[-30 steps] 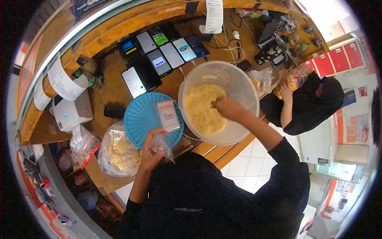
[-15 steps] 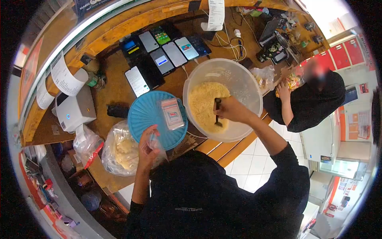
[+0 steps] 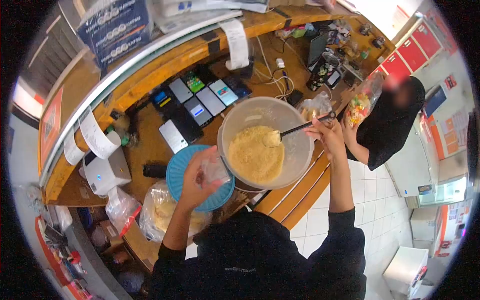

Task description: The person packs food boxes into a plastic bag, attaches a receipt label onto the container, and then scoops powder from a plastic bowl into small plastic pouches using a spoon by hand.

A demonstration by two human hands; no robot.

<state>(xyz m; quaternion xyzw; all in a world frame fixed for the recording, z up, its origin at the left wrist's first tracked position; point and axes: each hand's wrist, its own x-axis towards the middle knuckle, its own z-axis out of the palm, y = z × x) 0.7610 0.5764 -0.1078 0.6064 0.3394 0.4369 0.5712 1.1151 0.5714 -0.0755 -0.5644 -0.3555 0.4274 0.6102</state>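
Observation:
My right hand (image 3: 327, 139) is closed on the black handle of a spoon (image 3: 295, 131), above the right side of a large translucent tub (image 3: 225, 132). A heap of pale yellow powder sits in the spoon's bowl. More of this powder (image 3: 255, 160), crumbly in look, covers the bottom of the tub. At the tub's left side, my left hand (image 3: 194, 182) grips a small clear plastic bag (image 3: 216, 170) between thumb and fingers. Beneath that hand lies a round blue ribbed lid (image 3: 176, 167), partly covered by it.
Several phones (image 3: 198, 111) lie behind the lid. A white receipt printer (image 3: 107, 172) and a clear bag of pale contents (image 3: 160, 215) are at left. At right, a person in black (image 3: 385, 125) holds a bag of colourful snacks (image 3: 359, 107).
My right hand has lifted the spoon out of the powder, now loaded, and moved right. My left hand has brought the small bag up closer to the tub. The camera view has shifted.

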